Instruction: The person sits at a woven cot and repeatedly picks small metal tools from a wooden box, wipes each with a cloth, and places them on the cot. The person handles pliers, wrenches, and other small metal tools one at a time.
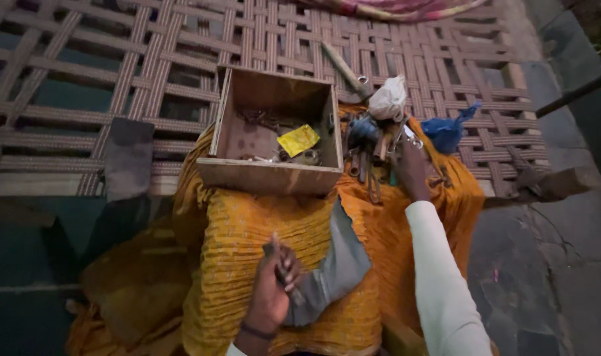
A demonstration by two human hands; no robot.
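Left hand (274,290) fingers are curling tight around a small dark tool (280,269); right hand (411,168) is reaching into the tool pile (373,148), finger spread unclear.

A home yard: woven cot (83,66), stone paving (564,264), wooden toolbox (274,132).

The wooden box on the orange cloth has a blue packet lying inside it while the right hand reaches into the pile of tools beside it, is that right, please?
Not quite: the packet inside the wooden box is yellow, not blue, as the head view shows. The rest stands: the box sits on the orange cloth and the right hand reaches into the pile of tools beside it.
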